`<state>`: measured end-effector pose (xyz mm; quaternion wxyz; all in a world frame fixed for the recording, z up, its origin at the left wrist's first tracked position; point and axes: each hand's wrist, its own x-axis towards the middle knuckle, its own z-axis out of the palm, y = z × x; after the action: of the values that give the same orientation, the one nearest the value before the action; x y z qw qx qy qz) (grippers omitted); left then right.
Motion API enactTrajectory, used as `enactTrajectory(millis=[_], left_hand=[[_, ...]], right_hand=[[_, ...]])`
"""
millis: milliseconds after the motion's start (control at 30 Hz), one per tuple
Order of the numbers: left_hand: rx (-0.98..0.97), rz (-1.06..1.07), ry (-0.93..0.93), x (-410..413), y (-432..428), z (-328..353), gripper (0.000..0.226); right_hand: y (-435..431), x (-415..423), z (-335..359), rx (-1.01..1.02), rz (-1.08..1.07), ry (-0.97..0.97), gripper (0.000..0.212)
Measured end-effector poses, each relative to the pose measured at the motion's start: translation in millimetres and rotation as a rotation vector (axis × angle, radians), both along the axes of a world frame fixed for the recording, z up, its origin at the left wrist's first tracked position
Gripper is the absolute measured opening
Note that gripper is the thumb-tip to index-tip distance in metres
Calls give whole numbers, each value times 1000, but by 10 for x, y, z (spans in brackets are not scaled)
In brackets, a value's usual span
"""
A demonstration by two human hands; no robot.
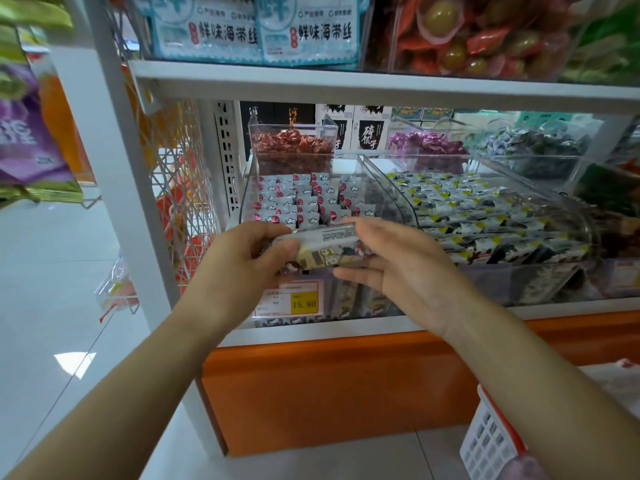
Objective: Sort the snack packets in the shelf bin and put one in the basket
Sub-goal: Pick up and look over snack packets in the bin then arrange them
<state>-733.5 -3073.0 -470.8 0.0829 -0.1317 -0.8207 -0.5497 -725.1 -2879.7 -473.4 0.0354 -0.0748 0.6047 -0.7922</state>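
Note:
A clear shelf bin (388, 188) holds rows of small grey-white snack packets (298, 202) with red dots. In front of that bin, both hands hold a small stack of packets (329, 247), grey on top with yellow and black print below. My left hand (249, 258) grips the stack's left end, thumb on top. On the stack's right side rests my right hand (394, 261), fingers stretched out flat against it. A white basket (491, 441) with a red rim shows at the bottom right, under my right forearm.
A second clear bin (502, 223) of black, white and yellow packets lies to the right. Smaller bins of red (294, 143) and purple (426, 143) sweets stand behind. A yellow price tag (304, 303) reads 15.80. An upper shelf edge (346, 84) overhangs; the orange base (346, 386) is below.

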Motion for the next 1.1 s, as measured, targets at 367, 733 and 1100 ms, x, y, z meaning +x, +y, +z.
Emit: enactTrajectory(millis=[367,733,1100], left_hand=[[-379,79,243,-239,183,148,55],[-1058,121,-73,-1148,422,97,63],[-1305,89,-39,-836,425,200,46]], right_hand=[[-16,-156,103,369,-542,331,20],[-12,-324,54,518,-692,361,34],[-209,-696,235,561,-610,442,35]])
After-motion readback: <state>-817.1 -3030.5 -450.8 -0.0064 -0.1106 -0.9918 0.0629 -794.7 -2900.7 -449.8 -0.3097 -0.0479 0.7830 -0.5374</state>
